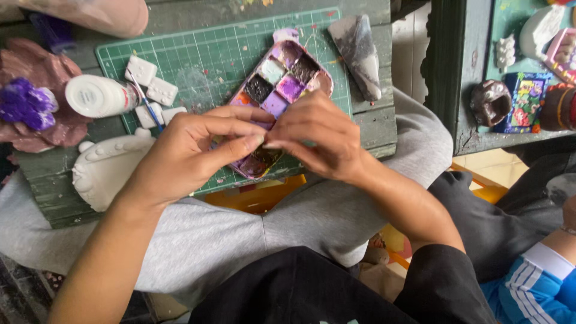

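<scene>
Head view — left hand [192, 150], right hand [318, 141], fingertips meeting

green cutting mat [198, 54] lies on wooden board [375, 123].

A matt green rubbery cutting mat [198, 54] with a printed grid lies on rough, worn green-painted wooden planks [375, 129], and on the mat a paint-smeared plastic palette tray [282, 78] looks glossy, beside smooth white plaster tiles [144, 71].
</scene>
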Available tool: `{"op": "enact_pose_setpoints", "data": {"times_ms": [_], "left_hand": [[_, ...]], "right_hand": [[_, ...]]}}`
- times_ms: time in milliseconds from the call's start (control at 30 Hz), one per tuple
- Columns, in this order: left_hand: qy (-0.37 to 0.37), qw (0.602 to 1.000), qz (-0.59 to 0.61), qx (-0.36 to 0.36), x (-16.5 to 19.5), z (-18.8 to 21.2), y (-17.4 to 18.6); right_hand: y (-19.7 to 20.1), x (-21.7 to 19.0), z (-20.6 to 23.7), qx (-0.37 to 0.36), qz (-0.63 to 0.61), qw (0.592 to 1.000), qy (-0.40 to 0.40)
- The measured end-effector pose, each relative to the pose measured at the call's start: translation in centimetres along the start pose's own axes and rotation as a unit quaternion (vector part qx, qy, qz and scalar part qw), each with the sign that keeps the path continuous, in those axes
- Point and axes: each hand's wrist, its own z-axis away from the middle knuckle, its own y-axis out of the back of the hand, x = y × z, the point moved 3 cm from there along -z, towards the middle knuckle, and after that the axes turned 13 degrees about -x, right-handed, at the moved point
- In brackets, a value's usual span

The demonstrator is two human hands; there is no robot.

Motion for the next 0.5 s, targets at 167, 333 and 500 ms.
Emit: {"op": "enact_pose_setpoints", "data": {"times_ms": [167, 333, 500], "left_hand": [[-0.046, 0.950, -0.298, 0.076, 1.7, 1.6, -0.2], [-0.017, 0.773, -0.606, 0.186, 2.5, 3.1, 0.1], [-0.005, 0.763, -0.625, 0.167, 0.6, 3.8, 0.3]], "right_hand": [[0.6, 0.8, 0.5, -0.017, -0.018, 0.997, -0.074], [2.3, 1.0, 1.2, -0.009, 0.037, 0.994, -0.106], [3.8, 1.5, 1.6, -0.023, 0.074, 0.989, -0.125]]}}
